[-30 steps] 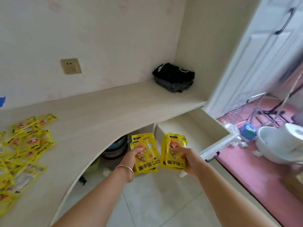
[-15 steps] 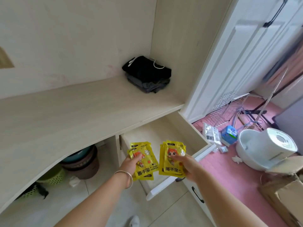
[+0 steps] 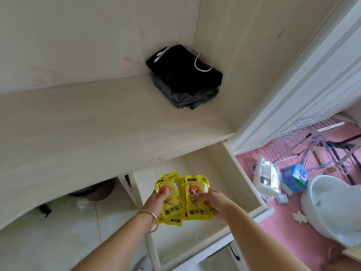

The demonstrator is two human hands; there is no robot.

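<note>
My left hand (image 3: pixel 157 202) grips a small stack of yellow hand-warmer packets (image 3: pixel 172 209), thumb on the front. My right hand (image 3: pixel 214 204) grips a second stack of the same yellow packets (image 3: pixel 196 189), thumb across the cartoon face. Both stacks are side by side, their edges touching, held above the open pale drawer (image 3: pixel 246 184) under the desk. A bangle sits on my left wrist. How many packets are in each stack is hidden.
The pale wooden desk top (image 3: pixel 88 124) runs across the view, with a folded black and grey garment (image 3: pixel 185 79) in its back corner. A white door (image 3: pixel 304 79) stands right. On the pink floor lie a white basin (image 3: pixel 332 208), tissue packs (image 3: pixel 267 178) and wire hangers. Bins stand under the desk.
My view has swung right and down, losing the packets spread on the desk. Both hands have carried their stacks from beside the drawer to over its open inside, now closer together.
</note>
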